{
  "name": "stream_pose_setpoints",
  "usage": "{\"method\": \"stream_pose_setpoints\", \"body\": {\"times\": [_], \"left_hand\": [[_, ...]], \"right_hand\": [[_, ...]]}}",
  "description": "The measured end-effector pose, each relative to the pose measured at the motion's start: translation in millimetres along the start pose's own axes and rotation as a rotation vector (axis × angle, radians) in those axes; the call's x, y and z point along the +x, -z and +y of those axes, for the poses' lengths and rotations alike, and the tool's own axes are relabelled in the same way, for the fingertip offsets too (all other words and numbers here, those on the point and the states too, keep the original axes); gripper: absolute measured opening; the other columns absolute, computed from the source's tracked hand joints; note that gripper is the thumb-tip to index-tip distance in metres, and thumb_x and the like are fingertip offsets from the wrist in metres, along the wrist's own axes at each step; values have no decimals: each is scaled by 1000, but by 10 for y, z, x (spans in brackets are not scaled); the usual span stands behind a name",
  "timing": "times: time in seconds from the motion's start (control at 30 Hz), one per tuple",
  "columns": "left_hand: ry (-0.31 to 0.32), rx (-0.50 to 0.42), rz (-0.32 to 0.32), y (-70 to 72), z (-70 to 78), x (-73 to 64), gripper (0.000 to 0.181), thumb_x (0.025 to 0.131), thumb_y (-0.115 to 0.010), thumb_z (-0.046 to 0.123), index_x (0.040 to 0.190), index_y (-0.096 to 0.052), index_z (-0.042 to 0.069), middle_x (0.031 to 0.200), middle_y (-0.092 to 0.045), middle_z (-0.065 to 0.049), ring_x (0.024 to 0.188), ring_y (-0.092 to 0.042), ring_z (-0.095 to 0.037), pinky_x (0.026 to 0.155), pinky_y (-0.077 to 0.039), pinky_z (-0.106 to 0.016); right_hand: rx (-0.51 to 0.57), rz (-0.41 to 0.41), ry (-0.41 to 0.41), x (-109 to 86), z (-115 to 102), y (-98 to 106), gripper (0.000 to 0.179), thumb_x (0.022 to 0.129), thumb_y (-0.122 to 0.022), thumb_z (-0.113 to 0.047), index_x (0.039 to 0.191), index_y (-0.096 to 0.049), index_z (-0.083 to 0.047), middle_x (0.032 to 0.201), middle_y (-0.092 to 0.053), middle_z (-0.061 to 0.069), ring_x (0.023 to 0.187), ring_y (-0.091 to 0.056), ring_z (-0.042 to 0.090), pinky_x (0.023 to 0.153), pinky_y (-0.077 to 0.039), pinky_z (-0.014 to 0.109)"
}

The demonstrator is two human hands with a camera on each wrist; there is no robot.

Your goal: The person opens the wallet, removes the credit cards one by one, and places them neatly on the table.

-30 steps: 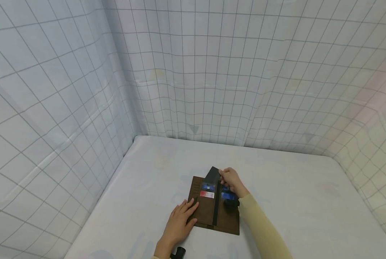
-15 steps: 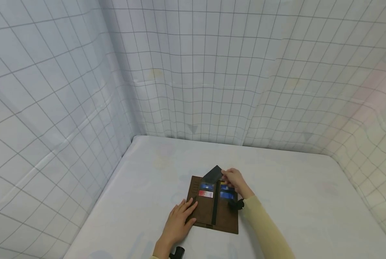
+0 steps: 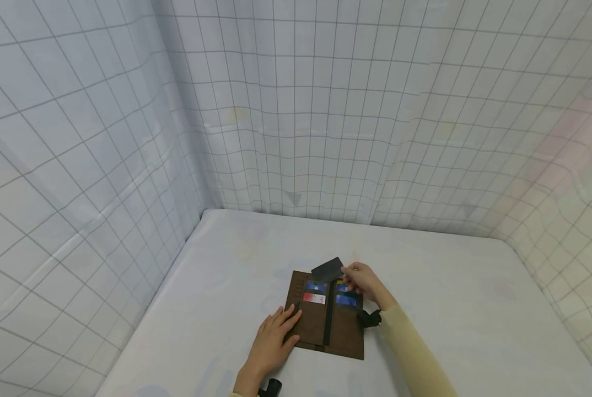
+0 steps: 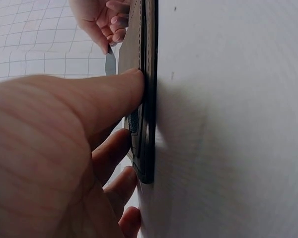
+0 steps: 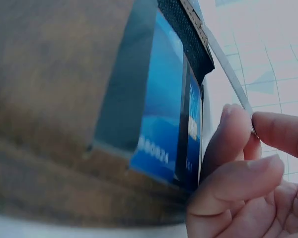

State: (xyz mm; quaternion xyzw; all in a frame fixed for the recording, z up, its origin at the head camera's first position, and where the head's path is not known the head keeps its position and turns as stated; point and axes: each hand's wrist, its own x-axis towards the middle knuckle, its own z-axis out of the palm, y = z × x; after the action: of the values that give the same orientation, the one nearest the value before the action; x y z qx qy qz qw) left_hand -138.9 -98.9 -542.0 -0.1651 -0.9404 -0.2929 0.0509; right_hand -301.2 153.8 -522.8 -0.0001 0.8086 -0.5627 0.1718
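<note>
A brown wallet (image 3: 348, 333) lies spread open on the white table, a dark elastic strap (image 3: 329, 314) down its middle. My left hand (image 3: 270, 342) rests on its lower left edge, fingers extended; in the left wrist view the thumb (image 4: 124, 89) presses on the wallet's cover. Above the wallet's top edge, my right hand (image 3: 366, 282) pinches a dark grey card (image 3: 328, 271) by its right end. The right wrist view shows this card edge-on. Slotted in the wallet are a red-and-white card (image 3: 314, 298) and several blue cards (image 3: 346, 300).
The white table (image 3: 450, 298) extends around the wallet on all sides. White grid-patterned curtains (image 3: 296, 121) hang behind it and at both sides. A black wrist camera (image 3: 273, 387) is strapped under the left wrist, another (image 3: 370, 318) under the right.
The dark card has turned clockwise from steeply slanted to nearly level, and my right hand has shifted slightly right and down. My left hand stays put on the wallet.
</note>
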Motion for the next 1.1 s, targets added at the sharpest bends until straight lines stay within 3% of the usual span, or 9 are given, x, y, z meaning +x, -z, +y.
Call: {"method": "stream_pose_setpoints", "body": {"times": [0.57,0.8,1.1], "left_hand": [[10,4,-18,8,4,4,50,91,-63,21,139,-50,11,144,-43,-13,133,-32,-38,105,-24,-60],[6,9,-10,-6,-5,8,51,91,-63,21,139,-50,10,144,-42,-14,133,-32,-39,104,-23,-60],[13,9,-21,-5,14,9,50,92,-63,22,139,-50,12,144,-42,-12,134,-32,-38,105,-23,-59]], "right_hand": [[-104,-58,106,-81,101,43,22,98,-53,-27,89,-53,-6,72,-62,6,53,-54,16,45,-38,24],[-115,25,155,-103,127,11,19,95,-59,-25,87,-58,-8,70,-63,5,52,-55,17,44,-40,25],[-25,173,145,-128,156,-24,20,88,-68,-23,82,-66,-5,68,-64,4,51,-53,15,46,-43,24]]}}
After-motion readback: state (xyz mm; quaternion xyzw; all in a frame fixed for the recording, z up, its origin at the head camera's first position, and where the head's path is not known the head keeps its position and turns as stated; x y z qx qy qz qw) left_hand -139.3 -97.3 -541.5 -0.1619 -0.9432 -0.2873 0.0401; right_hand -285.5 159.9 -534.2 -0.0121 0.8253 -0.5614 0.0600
